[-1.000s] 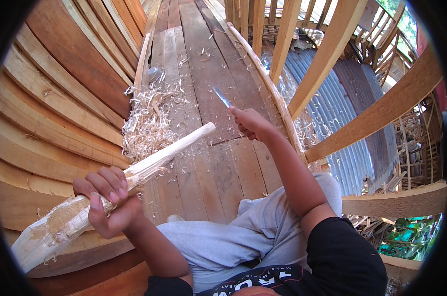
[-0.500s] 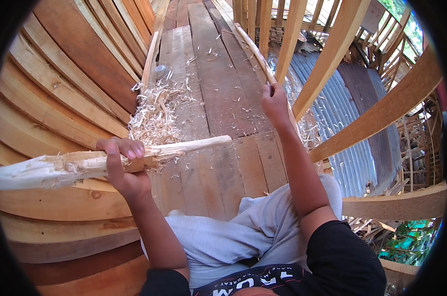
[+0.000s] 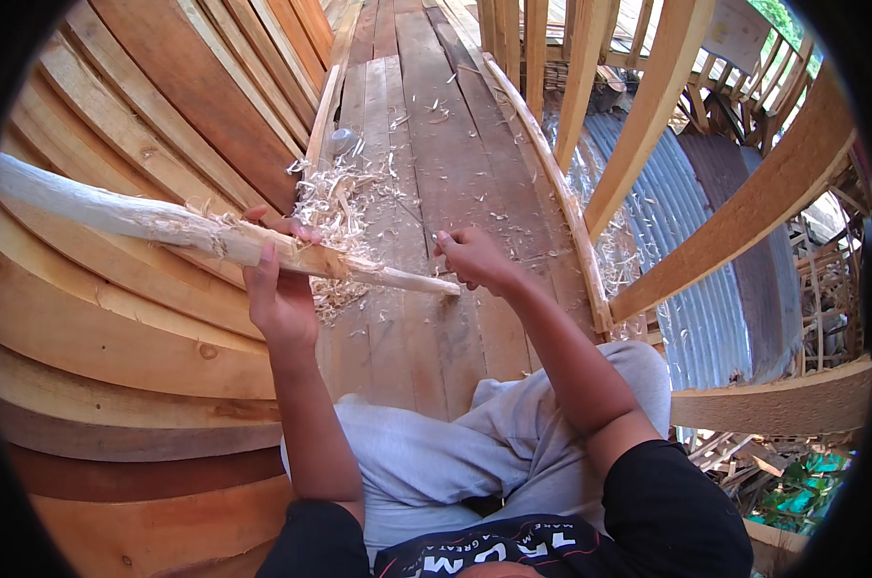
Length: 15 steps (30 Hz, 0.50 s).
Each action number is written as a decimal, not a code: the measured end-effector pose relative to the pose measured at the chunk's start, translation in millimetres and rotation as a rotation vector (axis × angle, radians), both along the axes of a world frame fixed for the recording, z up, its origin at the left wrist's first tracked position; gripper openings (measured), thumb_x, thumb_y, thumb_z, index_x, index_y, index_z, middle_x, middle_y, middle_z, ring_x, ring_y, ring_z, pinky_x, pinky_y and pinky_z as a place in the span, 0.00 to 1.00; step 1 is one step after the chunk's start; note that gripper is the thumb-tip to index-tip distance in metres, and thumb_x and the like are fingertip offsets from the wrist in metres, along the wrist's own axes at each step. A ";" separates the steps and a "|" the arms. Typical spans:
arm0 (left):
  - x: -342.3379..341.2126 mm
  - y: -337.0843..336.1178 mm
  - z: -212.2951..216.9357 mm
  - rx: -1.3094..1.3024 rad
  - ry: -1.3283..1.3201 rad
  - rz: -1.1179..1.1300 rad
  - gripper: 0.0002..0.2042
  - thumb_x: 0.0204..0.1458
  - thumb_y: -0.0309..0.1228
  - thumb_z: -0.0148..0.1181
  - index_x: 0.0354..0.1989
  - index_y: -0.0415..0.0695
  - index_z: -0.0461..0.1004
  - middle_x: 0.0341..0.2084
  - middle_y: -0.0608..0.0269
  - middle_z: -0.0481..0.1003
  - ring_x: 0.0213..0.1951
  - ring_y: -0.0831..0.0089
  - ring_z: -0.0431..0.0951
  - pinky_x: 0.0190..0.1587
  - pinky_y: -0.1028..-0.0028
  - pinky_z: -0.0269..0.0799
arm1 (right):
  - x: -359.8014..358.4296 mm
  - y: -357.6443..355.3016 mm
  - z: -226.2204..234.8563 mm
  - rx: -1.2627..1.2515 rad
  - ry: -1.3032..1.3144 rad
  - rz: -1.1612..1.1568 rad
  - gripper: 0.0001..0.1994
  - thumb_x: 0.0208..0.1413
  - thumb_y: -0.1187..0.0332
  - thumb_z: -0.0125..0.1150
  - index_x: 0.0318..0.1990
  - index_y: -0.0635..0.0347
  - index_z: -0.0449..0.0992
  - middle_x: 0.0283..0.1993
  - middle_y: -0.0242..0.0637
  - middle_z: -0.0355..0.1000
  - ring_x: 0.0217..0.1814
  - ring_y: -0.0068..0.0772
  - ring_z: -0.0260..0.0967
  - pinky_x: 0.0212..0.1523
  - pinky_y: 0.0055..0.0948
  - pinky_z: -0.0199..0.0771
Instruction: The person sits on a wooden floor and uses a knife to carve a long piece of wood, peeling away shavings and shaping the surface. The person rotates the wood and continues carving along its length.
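A long, pale, peeled wooden pole [image 3: 137, 215] slants across from the left rim to near the middle, its surface rough and splintered along the part near my grip. My left hand [image 3: 286, 294] is wrapped around it from below, thumb on the near side. The pole's thinner end points right, over the floorboards. Close to that end, and apart from it, my right hand [image 3: 476, 260] is closed with its fingers curled in. What it holds, if anything, cannot be made out.
Curly wood shavings [image 3: 344, 207] lie heaped beside the left plank wall [image 3: 118, 328], near a small clear round object [image 3: 342, 142]. A long wooden rail [image 3: 551, 169] edges the plank floor [image 3: 455, 183] on the right. Upright posts [image 3: 648, 106] stand before corrugated metal sheets [image 3: 681, 241].
My right hand has come away from the right-hand rail, leftward and down toward the pole's thin end. The pole has tilted, its left end rising, and my left hand has shifted slightly right.
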<state>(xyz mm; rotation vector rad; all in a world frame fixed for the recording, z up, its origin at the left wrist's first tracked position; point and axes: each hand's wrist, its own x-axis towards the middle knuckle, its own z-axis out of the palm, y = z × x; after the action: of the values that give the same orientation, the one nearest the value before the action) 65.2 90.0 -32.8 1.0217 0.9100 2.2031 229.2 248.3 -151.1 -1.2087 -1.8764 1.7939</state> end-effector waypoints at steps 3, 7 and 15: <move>-11.6 0.0 -6.6 -0.100 0.072 0.020 0.19 0.58 0.29 0.55 0.56 0.40 0.61 0.34 0.59 0.72 0.44 0.65 0.74 0.54 0.62 0.69 | 1.7 -10.0 -17.1 -0.278 0.001 -0.036 0.17 0.65 0.56 0.46 0.36 0.62 0.71 0.21 0.30 0.62 0.14 0.20 0.55 0.13 0.24 0.58; -16.1 7.6 -11.7 -0.038 0.104 0.128 0.11 0.55 0.26 0.58 0.44 0.44 0.64 0.38 0.60 0.72 0.50 0.63 0.73 0.56 0.58 0.71 | 1.8 -20.6 -59.8 -0.320 -0.108 0.026 0.19 0.65 0.54 0.43 0.33 0.62 0.70 0.20 0.32 0.61 0.14 0.21 0.53 0.12 0.26 0.53; -10.1 8.9 -20.7 0.159 0.018 0.000 0.08 0.58 0.32 0.53 0.31 0.50 0.59 0.19 0.71 0.56 0.25 0.77 0.59 0.34 0.72 0.59 | -13.8 -35.4 -64.9 0.177 -0.316 0.042 0.31 0.64 0.49 0.32 0.35 0.72 0.73 0.31 0.58 0.72 0.31 0.55 0.70 0.35 0.48 0.68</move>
<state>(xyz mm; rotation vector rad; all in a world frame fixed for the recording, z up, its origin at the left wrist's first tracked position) 55.1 99.0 -53.5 1.1155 0.7522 2.2988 215.4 212.9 -216.0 -1.4625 -2.1921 1.4861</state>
